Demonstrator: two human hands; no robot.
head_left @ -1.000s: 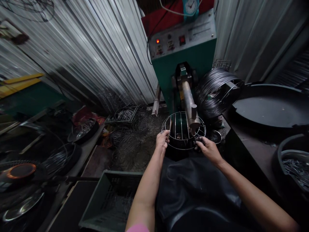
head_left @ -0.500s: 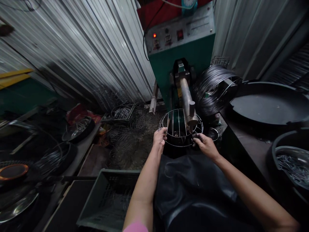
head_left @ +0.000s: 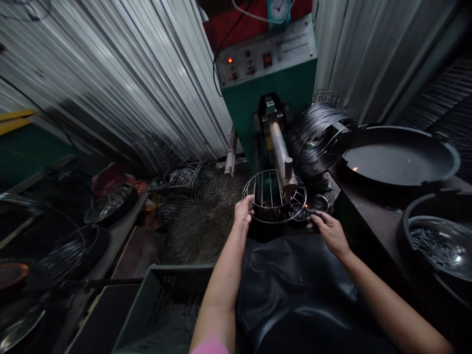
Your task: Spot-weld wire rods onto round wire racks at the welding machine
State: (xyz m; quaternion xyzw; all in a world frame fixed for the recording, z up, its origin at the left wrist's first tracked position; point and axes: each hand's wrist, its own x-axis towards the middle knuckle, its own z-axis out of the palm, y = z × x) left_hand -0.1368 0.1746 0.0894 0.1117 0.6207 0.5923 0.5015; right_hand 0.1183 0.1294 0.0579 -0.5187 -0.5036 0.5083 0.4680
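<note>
A round wire rack (head_left: 272, 197) with a hoop rim and straight cross wires is held level under the metal arm (head_left: 282, 152) of a green machine. My left hand (head_left: 243, 210) is closed on the rack's left rim, thumb on top. My right hand (head_left: 328, 230) is off the rack, a little to its right. Its fingers point left, slightly apart and partly blurred, and no object shows in them. The upright tip (head_left: 288, 168) of the machine arm stands over the rack's right part. A small orange glow shows near the rack's right rim.
The green machine (head_left: 269, 98) has a lit red lamp. Beside it is a wire coil (head_left: 320, 132). A wide black pan (head_left: 398, 155) and a bowl of small metal pieces (head_left: 438, 246) stand at right. A green crate (head_left: 138, 300) is at lower left; wire racks (head_left: 184, 209) lie beyond.
My right hand has let go of the rack's rim and moved right, away from it. My left hand still grips the rack. The view has shifted slightly.
</note>
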